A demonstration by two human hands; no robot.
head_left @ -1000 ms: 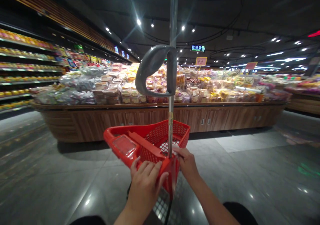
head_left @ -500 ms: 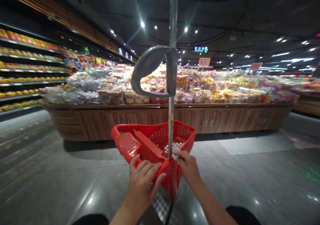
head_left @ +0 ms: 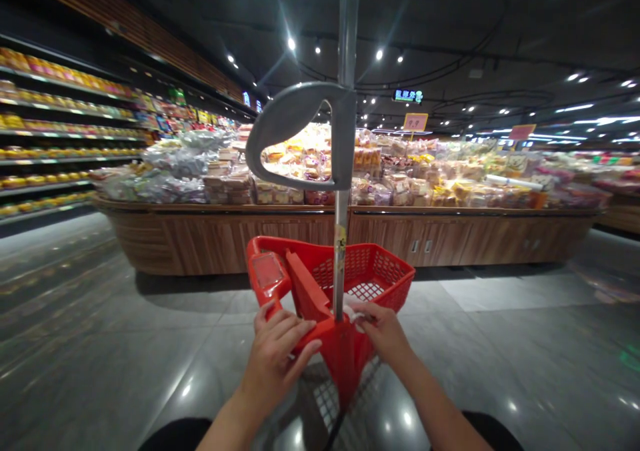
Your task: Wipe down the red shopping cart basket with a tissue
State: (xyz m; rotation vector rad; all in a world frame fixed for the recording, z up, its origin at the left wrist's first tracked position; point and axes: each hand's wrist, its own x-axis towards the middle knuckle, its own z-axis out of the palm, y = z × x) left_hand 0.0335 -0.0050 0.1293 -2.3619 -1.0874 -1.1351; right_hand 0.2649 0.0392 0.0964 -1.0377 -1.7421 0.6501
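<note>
- Left hand curls its fingers firmly over the near rim of a red perforated plastic shopping basket; right hand pinches that rim just right of the pole, the two hands apart.
- Basket sits close in front of the body, centred in my feed.
- From here it reads light and stiff; I'd take hold at the rim, or at the curved grey plastic handle on the slim steel pole.
- Inside, only its mesh floor shows; a white scrap by the right hand is too blurred to tell.
- Far off, a wood-panelled island display carries heaped packaged baked goods.
</note>
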